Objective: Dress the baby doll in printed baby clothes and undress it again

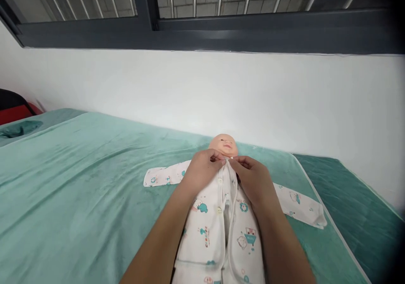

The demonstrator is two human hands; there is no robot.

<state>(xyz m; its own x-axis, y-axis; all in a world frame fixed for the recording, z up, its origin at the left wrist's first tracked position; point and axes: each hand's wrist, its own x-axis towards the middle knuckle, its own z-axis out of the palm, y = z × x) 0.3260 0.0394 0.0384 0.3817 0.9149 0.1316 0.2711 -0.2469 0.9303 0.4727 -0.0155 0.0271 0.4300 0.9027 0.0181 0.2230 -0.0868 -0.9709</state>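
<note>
Both hands [201, 170] [255, 178] pinch the garment [201, 233] by its neck edges [228, 160]; open sheet [79, 182] spreads leftward.

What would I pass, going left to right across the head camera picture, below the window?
Red and black thing → one sleeve → left hand → doll's head → right hand → other sleeve.
</note>
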